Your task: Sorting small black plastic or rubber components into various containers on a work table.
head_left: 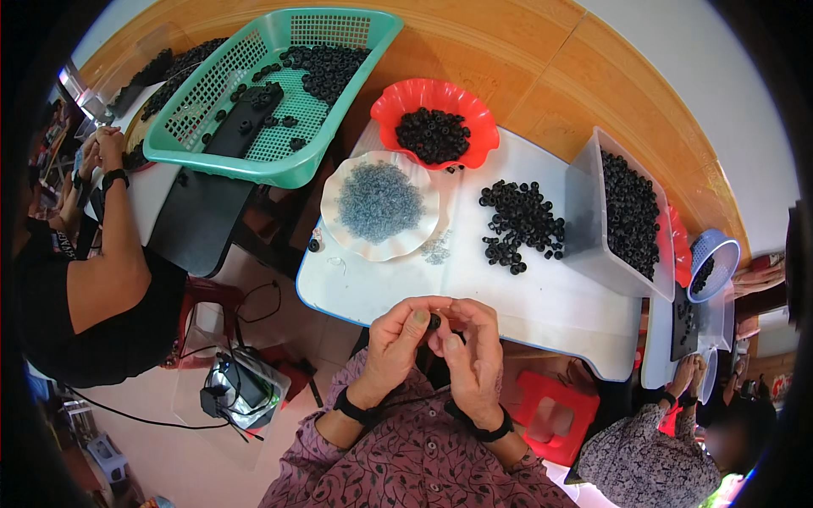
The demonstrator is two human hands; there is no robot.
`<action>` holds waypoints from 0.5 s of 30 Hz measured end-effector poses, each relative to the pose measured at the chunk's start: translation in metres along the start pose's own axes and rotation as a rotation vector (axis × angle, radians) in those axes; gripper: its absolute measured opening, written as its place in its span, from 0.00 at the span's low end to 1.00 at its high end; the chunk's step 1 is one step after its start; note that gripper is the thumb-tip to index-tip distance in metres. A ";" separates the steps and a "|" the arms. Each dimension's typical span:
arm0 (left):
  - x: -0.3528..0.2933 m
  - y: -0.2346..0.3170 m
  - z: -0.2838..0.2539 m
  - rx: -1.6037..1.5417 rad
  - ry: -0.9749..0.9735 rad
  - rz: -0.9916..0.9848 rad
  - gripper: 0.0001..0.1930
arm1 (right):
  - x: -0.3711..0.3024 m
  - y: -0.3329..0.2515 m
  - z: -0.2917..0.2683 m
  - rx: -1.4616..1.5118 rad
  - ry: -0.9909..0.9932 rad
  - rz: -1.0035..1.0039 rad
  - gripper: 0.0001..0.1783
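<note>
Both my hands are raised close together in front of the table's near edge. My left hand pinches a small round black part between thumb and fingers. Beside it, my right hand has its fingers curled and closed; a dark bit shows there, but I cannot make out what it holds. Beyond them, loose black parts lie in a pile on the white table. A white wavy-rimmed plate carries a heap of tiny clear pieces, with a few spilled beside it.
Behind the plate stands a red wavy bowl of black parts. A clear bin full of them stands at right, a green basket at far left. Co-workers sit left and right; a red stool is below.
</note>
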State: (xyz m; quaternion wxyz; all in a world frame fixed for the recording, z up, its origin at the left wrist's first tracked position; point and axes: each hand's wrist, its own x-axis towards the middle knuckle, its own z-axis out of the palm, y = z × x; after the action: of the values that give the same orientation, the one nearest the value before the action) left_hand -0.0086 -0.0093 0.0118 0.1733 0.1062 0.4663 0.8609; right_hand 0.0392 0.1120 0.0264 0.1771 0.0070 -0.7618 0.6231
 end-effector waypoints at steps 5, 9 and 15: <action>0.000 0.001 -0.002 -0.271 -0.025 -0.126 0.16 | -0.001 -0.009 0.018 -0.035 -0.073 0.099 0.41; -0.001 -0.002 -0.005 -0.295 -0.016 -0.169 0.15 | 0.003 -0.007 0.026 -0.113 -0.064 0.067 0.47; -0.001 -0.002 -0.004 -0.355 -0.019 -0.100 0.14 | 0.004 -0.005 0.028 -0.050 -0.050 0.108 0.42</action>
State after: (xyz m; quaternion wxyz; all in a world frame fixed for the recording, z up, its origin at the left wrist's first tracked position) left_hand -0.0091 -0.0119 0.0080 0.2364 0.0589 0.3100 0.9190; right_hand 0.0289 0.0849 0.0276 0.1243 -0.0228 -0.7805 0.6122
